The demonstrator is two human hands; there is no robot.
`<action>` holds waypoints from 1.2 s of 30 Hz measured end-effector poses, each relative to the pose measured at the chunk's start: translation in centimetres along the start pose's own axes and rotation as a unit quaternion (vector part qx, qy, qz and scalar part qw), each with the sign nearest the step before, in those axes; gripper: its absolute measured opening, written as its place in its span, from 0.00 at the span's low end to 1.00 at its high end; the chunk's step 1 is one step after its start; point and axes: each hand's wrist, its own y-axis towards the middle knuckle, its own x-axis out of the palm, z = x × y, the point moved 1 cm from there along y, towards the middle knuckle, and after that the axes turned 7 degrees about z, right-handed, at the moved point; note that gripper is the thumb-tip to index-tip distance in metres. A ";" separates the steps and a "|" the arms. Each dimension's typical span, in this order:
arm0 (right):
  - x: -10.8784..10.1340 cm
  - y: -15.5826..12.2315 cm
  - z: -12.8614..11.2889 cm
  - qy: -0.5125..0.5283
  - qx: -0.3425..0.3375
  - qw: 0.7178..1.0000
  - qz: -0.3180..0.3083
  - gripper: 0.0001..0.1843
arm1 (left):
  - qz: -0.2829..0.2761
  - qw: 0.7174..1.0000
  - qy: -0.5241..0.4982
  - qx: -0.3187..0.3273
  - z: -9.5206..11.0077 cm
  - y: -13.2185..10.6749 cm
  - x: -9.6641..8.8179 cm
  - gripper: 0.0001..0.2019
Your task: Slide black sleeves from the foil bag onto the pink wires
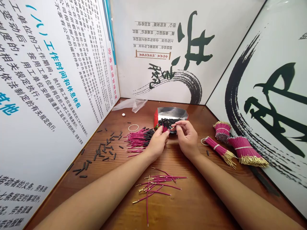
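Above tray (171,112): wire bunch (165,128) pinched between left fingers (161,134).

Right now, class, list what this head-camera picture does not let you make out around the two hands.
Head view: the item pinched by the right hand is too small and partly covered.
Head view: the left hand hides most of its pink wires.
Head view: both hands block the front of the box.
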 end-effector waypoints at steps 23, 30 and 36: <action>0.1 -0.1 -0.2 0.017 0.046 0.999 -0.021 0.10 | 0.001 1.000 0.012 0.007 0.0 0.0 0.0 0.02; 0.2 -0.1 0.0 -0.011 0.048 0.998 -0.024 0.12 | 0.007 1.000 0.005 0.018 -0.1 0.1 0.0 0.03; 0.1 -0.3 0.4 -0.054 0.034 0.997 -0.040 0.13 | 0.006 1.000 -0.009 0.023 -0.3 0.3 -0.1 0.03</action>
